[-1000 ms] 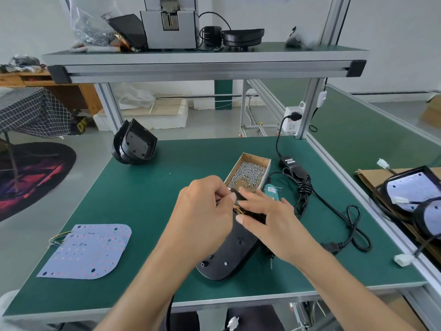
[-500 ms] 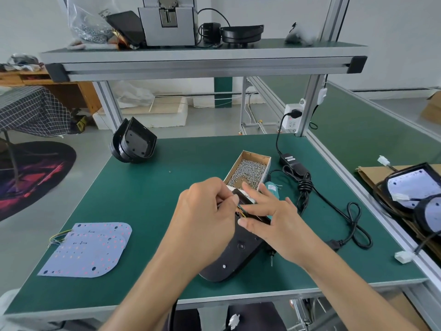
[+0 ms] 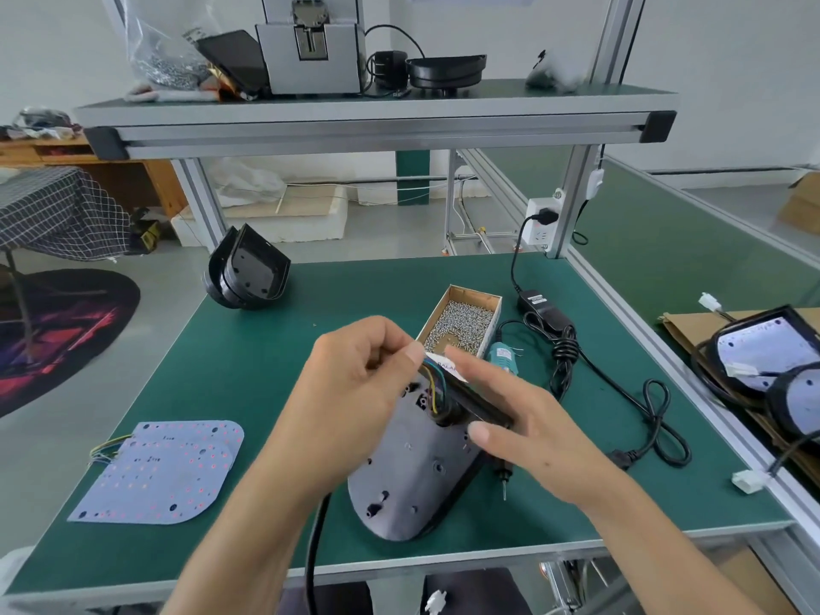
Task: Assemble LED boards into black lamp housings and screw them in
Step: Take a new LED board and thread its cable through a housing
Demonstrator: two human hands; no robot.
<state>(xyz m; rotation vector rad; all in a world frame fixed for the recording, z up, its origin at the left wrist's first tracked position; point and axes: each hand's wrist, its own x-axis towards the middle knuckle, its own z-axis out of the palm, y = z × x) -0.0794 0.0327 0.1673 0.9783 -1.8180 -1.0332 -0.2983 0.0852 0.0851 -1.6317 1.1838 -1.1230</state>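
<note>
A person worked at a green table, seen from above. A black lamp housing lay near the table's front edge, tilted, with its pale inner face showing. The left hand was curled, its fingertips pinching a bundle of coloured wires at the housing's far end. The right hand had straight fingers laid along a dark flat part at that same end, with the thumb under it. A stack of LED boards lay well apart to the left. A cardboard box of screws stood just behind the hands. A teal screwdriver lay beside the box, partly hidden by the right hand. Another black housing sat at the table's far left corner.
</note>
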